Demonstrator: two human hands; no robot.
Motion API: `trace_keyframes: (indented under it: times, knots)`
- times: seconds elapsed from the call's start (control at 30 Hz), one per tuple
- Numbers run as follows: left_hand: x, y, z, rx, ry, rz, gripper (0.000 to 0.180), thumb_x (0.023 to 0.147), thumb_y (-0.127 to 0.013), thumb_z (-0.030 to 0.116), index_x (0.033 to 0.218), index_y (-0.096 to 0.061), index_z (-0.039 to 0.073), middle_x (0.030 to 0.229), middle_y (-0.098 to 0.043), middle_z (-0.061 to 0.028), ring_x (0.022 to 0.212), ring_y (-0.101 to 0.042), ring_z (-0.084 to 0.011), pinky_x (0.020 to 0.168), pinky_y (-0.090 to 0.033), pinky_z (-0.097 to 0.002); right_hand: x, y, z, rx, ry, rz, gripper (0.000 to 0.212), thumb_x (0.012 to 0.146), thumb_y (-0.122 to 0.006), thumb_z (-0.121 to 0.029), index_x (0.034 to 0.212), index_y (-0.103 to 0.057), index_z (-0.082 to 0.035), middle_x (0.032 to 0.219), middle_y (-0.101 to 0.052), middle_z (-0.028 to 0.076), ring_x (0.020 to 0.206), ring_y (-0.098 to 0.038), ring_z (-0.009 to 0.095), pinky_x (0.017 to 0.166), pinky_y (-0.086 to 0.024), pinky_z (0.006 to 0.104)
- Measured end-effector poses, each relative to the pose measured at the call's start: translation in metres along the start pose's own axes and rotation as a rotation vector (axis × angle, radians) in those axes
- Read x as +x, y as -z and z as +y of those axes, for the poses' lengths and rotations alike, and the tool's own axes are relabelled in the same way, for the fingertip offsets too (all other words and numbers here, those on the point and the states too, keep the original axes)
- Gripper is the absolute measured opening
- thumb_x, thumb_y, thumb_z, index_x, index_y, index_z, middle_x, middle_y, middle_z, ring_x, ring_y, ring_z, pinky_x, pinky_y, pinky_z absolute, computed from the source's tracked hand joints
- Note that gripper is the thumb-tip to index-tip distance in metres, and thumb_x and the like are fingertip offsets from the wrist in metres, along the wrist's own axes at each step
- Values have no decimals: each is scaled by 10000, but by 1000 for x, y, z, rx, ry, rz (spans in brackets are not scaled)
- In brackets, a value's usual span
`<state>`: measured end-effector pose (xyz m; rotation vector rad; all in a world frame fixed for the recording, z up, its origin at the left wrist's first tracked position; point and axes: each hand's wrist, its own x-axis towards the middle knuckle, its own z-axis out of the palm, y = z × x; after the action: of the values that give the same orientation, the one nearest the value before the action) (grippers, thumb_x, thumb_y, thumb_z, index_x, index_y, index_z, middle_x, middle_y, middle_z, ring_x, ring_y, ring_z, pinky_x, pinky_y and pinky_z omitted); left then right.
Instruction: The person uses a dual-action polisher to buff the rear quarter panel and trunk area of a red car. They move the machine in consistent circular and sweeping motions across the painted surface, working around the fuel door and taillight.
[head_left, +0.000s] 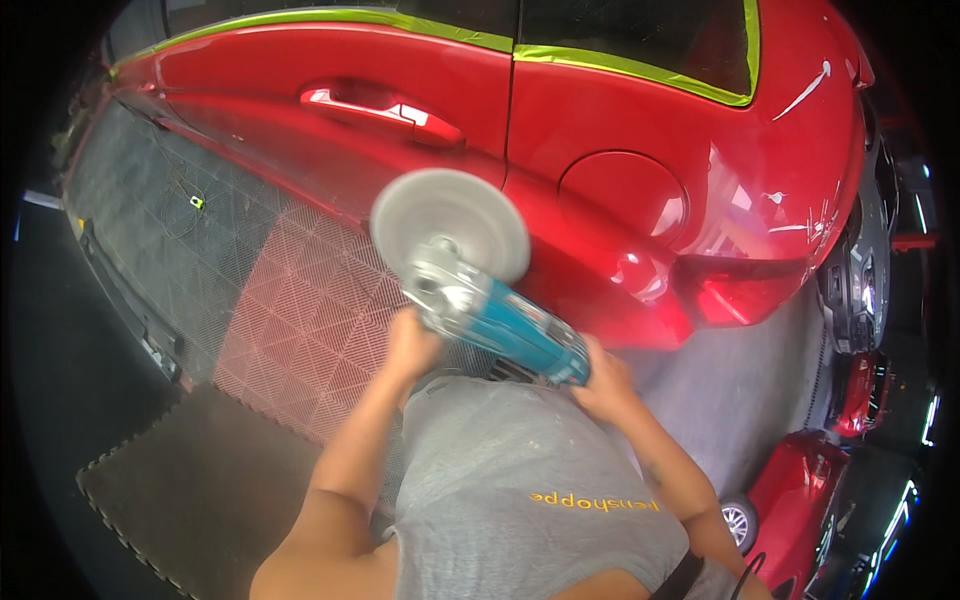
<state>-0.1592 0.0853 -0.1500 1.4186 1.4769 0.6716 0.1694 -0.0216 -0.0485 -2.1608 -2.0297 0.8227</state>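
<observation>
A teal and silver rotary polisher (525, 335) with a round, pale buffing pad (450, 205) is between my two hands. My left hand (412, 345) is closed beside its metal head, where a side grip would be; the fingers are partly hidden. Around the rear end of the teal body wraps my right hand (607, 385). The pad lies over the lower side of a red car (410, 65), near the seam between door and rear panel. Whether it touches the paint I cannot tell. The pad looks smeared by motion.
Lime-green tape (630, 68) edges the car's windows. The door handle (380, 110) and a round fuel flap (625, 200) are close to the pad. Red floor tiles (310, 310) and a dark mat (190, 480) lie at left. Another red car (785, 510) stands at lower right.
</observation>
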Motion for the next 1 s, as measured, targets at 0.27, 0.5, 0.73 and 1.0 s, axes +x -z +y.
trace_keyframes:
  times: [0.27, 0.5, 0.73, 1.0]
  knots:
    - [-22, -62, 99, 158, -238, -306, 219, 828, -744, 129, 974, -771, -31, 914, -742, -297, 910, -747, -476, 852, -589, -536, -111, 11, 61, 199, -346, 132, 708, 802, -821, -256, 1436, -528, -137, 1167, -767, 251, 1118, -713, 497, 929, -562, 571]
    - [3, -11, 81, 140, -130, -143, 229, 862, -772, 135, 1002, -784, -46, 917, -749, -299, 893, -748, -482, 827, -592, -523, -48, 1, 16, 112, -195, 143, 706, 798, -818, -254, 1436, -537, -146, 1121, -777, 248, 1055, -736, 482, 896, -571, 576]
    - [19, 56, 60, 115, -30, -44, 233, 863, -756, 109, 1007, -777, -74, 953, -738, -331, 962, -742, -487, 868, -580, -512, -6, 25, -49, 94, -209, -73, 699, 817, -794, -225, 1462, -531, -172, 1162, -769, 224, 1080, -719, 495, 907, -565, 570]
    - [56, 155, 38, 152, 106, 108, 223, 880, -794, 111, 1008, -794, -72, 856, -793, -224, 810, -789, -306, 784, -588, -441, 72, 27, -139, 180, 2, -144, 664, 904, -783, -362, 1438, -495, -93, 1066, -759, 273, 1016, -720, 508, 873, -550, 601]
